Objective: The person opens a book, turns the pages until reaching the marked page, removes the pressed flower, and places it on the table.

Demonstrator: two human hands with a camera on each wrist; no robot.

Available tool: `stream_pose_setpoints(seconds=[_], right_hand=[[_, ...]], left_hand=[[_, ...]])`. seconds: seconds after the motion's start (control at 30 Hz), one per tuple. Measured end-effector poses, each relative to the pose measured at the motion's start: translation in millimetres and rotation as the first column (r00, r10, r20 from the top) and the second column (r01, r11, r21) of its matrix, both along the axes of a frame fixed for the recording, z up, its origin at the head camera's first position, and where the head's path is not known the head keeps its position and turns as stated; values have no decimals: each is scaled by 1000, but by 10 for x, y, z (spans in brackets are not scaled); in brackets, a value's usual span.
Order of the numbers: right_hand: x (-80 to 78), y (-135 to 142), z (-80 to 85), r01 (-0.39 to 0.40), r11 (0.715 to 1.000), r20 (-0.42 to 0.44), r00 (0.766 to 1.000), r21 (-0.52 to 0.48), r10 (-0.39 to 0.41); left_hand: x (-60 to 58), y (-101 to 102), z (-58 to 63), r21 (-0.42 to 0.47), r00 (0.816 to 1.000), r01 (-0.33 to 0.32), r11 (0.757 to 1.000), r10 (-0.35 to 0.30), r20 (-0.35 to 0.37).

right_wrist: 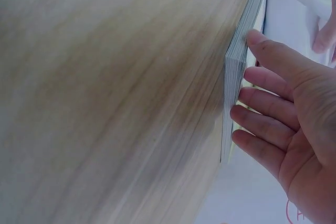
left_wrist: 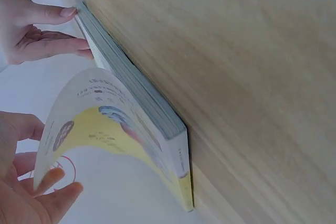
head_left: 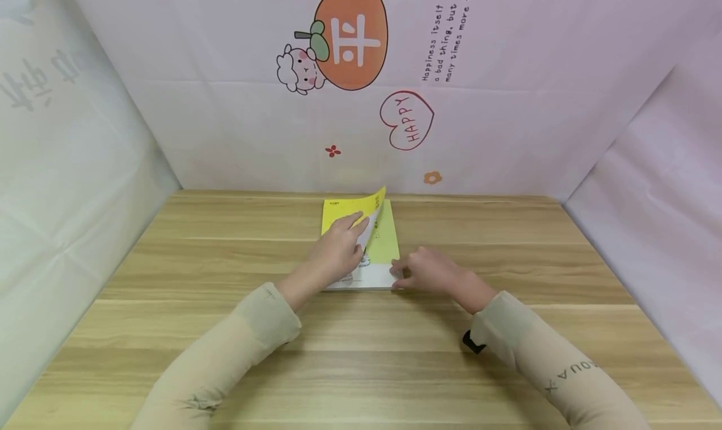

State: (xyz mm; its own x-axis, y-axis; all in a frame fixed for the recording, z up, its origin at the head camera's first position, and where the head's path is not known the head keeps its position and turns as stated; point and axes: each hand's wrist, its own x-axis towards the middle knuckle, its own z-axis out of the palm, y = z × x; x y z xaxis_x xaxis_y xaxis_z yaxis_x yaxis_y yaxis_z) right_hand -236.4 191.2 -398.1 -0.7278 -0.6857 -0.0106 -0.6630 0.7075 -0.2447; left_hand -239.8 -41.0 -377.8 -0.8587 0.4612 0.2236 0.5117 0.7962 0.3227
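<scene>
At five o'clock on a green-and-white paperback (head_left: 387,230), right hand (head_left: 427,271) rests, spread; left hand (head_left: 337,248) pinches its yellow-and-white paper cover (head_left: 338,207); overpulling could crease it.

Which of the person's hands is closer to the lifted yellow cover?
The left hand: its fingers grip the lifted yellow cover. The right hand is apart from the cover, by the near right corner of the book.
</scene>
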Motion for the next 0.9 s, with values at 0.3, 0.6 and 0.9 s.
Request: stream_pose_setpoints(seconds=[0.3, 0.6, 0.9], right_hand=[[5, -6, 7, 21, 1000, 19, 1000, 4, -21], [21, 5, 11, 32, 999, 22, 999, 5, -33], [9, 8, -1, 17, 1000, 16, 1000, -9, -17]], left_hand=[[-20, -82, -18, -64, 988, 27, 998, -36, -147], [-28, -153, 4, -123, 982, 2, 992, -25, -187], [-14, -213, 13, -128, 984, -50, 991, 27, -176]])
